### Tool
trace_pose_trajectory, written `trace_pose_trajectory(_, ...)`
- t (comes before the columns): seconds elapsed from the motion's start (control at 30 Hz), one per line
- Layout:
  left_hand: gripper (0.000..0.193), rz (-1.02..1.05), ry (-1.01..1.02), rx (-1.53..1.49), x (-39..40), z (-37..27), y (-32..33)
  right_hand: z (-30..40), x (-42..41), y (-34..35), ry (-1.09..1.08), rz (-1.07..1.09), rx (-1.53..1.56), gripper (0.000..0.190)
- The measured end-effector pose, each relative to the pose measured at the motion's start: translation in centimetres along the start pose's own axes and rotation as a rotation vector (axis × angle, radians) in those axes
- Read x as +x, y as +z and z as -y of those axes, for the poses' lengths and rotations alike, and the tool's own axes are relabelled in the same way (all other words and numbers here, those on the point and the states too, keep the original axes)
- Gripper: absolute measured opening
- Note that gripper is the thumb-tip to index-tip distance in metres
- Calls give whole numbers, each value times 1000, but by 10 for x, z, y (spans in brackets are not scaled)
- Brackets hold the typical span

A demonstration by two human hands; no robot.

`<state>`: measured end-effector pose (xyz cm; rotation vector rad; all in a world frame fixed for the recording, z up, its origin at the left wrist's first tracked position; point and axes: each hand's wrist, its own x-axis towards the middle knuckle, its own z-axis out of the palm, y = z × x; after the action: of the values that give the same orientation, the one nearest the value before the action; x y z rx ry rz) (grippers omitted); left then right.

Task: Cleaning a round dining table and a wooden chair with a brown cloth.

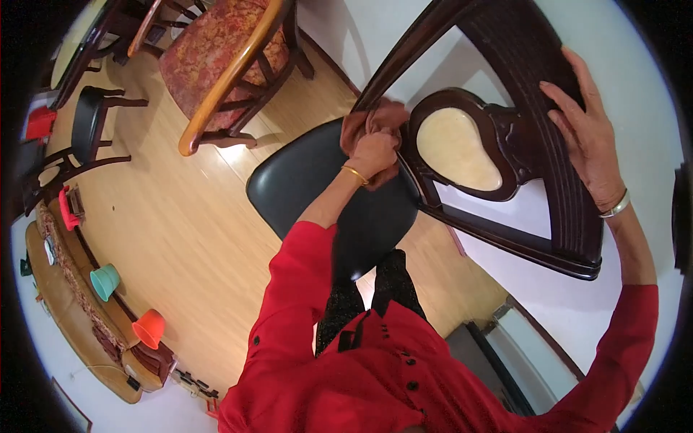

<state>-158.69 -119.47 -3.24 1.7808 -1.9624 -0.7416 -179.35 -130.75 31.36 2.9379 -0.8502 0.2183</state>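
A dark wooden chair with a black padded seat (303, 178) stands before me, its carved backrest (563, 216) on the right with a cream oval inlay (457, 149). My left hand (373, 154), with a gold bangle at the wrist, grips a reddish-brown cloth (357, 130) against the far side post of the backrest, above the back edge of the seat. My right hand (590, 124), with a silver bangle, rests on the broad top rail of the backrest, its fingers spread over the far edge.
An armchair with a patterned red seat (211, 59) stands at upper left. Beyond it are a table (81, 48) and another black-seated chair (89, 124). A long sofa (65, 303), a teal bucket (105, 281) and an orange bucket (149, 327) are at left. A white wall (541, 303) runs along the right.
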Motion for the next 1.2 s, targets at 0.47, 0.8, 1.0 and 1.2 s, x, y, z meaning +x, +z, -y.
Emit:
trace_pose_trajectory(0.47, 23, -350, 247, -247, 31, -165, -147, 1, -1, -8, -114, -51, 29, 32)
trace_pose_trajectory(0.8, 41, -602, -176, -389, 9, -155, -47, 6, 1, -18, -231, -68, 128, 20)
trace_pose_trajectory(1.0, 39, -697, 316, -347, -28, -265, -11, -2, -4, -14, -240, -73, -29, 21)
trace_pose_trajectory(1.2, 30, -244, 424, 63, -75, -174, 78, 1, -8, -11, -258, -128, -12, 20)
